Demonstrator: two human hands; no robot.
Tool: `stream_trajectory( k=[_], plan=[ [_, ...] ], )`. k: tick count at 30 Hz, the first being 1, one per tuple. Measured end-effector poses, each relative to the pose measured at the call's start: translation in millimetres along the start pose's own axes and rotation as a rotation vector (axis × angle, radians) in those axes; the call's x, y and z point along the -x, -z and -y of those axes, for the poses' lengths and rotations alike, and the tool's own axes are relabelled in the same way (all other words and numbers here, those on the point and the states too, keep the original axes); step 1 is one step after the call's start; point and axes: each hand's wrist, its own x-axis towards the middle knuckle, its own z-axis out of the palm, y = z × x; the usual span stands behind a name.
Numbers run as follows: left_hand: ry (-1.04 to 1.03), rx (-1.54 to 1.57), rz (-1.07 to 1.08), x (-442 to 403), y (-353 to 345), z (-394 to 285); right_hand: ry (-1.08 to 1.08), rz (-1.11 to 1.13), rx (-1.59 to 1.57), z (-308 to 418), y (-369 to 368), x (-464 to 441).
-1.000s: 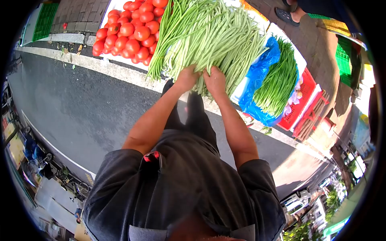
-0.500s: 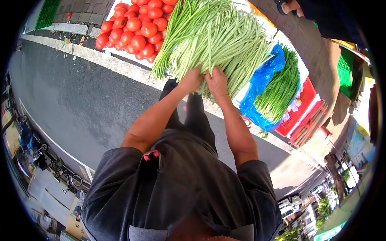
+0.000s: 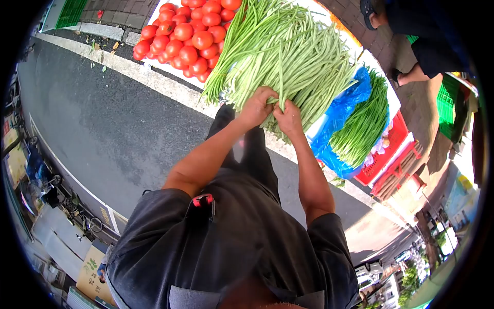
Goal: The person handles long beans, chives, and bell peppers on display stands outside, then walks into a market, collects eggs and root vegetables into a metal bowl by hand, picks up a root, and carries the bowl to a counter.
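Both hands are clamped on pale yard-long beans point(image 3: 303, 56): the left hand point(image 3: 258, 107) has thumb and fingers drawn together on strands at the near edge of the heap, and the right hand point(image 3: 289, 119) seems to pinch the same few just beside it. The heap spreads on the desk point(image 3: 315, 127) beyond and between the hands. Tomatoes point(image 3: 188, 38) lie out past the left hand, a greener stalk bundle point(image 3: 234, 44) nearer to it; a blue plastic bag point(image 3: 337, 121) with garlic chives point(image 3: 363, 121) sits to the right of the right hand. Handling such slim strands well likely calls for a light fingertip pinch, one hand steadying while the other does the fine work, so that none snap or drag neighbours along. Compared with half a second ago, the left hand's fingers point more across toward the right hand, and more of a passer-by's legs point(image 3: 414, 74) shows beyond the bag.
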Motion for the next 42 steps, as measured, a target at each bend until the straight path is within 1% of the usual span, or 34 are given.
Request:
stream_trajectory(
  k=[3,4,7,8,11,12,16,19,20,23,25,28,31,32,35,38,40,42],
  plan=[
    [0.128,-0.095,0.144,-4.1,4.6,-3.2,-0.027,0.007,-0.024,-5.0,1.8,5.0],
    [0.094,-0.112,0.112,-5.9,4.9,-4.0,-0.029,0.006,-0.031,-8.2,2.8,5.1],
    [0.149,-0.2,0.18,-10.3,4.7,-6.5,-0.101,0.029,-0.018,-17.9,1.4,6.0],
    [-0.023,-0.189,0.07,-8.9,-4.4,8.4,-0.015,-0.02,-0.038,-37.5,-7.4,4.5],
    [0.048,-0.137,-0.009,-11.0,-9.1,13.8,-0.301,0.096,-0.336,3.3,22.4,9.6],
    [0.058,-0.126,-0.016,-11.9,-6.4,8.9,-0.302,0.069,-0.367,7.6,30.8,10.3],
    [0.098,-0.115,-0.034,-8.5,-10.8,13.1,-0.268,-0.146,-1.052,5.7,45.5,2.3],
    [0.114,-0.083,0.004,-8.8,-8.7,6.7,-0.295,-0.28,-1.384,20.7,49.5,-24.3],
    [0.129,-0.086,0.015,-7.7,-8.4,5.7,-0.301,-0.306,-1.424,15.6,45.8,-36.8],
    [0.174,-0.085,0.038,-5.0,-7.6,4.1,-0.378,-0.423,-1.497,6.6,28.2,-67.1],
    [0.213,-0.067,0.042,-2.2,-5.8,3.2,-0.413,-0.458,-1.534,6.1,22.4,-79.5],
    [0.177,-0.067,0.036,-1.3,-4.5,3.7,-0.482,-0.539,-1.532,8.7,23.6,-90.0],
    [0.139,-0.061,0.046,-0.2,-2.2,4.4,-0.41,-0.592,-1.523,11.6,36.0,-93.8],
    [0.144,-0.055,0.044,0.2,-2.5,4.8,-0.416,-0.569,-1.527,13.2,40.6,-94.4],
    [0.15,-0.04,0.042,-0.7,-2.7,7.3,-0.5,-0.629,-1.603,-1.1,38.2,-103.8],
    [0.154,-0.028,0.046,0.0,-2.8,9.0,-0.531,-0.703,-1.629,-9.4,27.9,-104.4],
    [0.152,-0.029,0.044,0.0,-3.4,8.8,-0.506,-0.711,-1.572,-4.6,21.4,-103.0],
    [0.212,-0.024,0.044,0.1,-2.4,7.8,-0.476,-0.707,-1.487,-3.5,15.0,-100.3]
  ],
)
